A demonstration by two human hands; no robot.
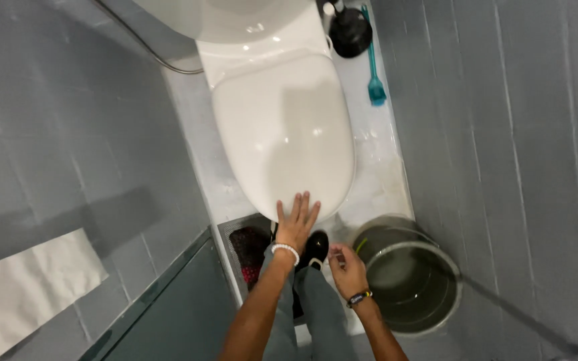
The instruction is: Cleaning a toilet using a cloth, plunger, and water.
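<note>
A white toilet with its lid [282, 127] closed fills the middle of the head view. My left hand [296, 220] lies flat on the front edge of the lid, fingers spread; a white bead bracelet is on that wrist. My right hand [346, 267] hovers lower right, loosely curled and empty, beside a metal bucket [436, 304]; a dark band is on its wrist. My legs in grey trousers and a black shoe [315, 249] are below the hands.
Grey tiled walls close in on both sides. A teal brush [375, 87] and a black brush holder [349, 30] stand behind the toilet on the right. A floor drain grate [245, 251] lies left of my shoe. Toilet paper [21, 291] hangs at lower left.
</note>
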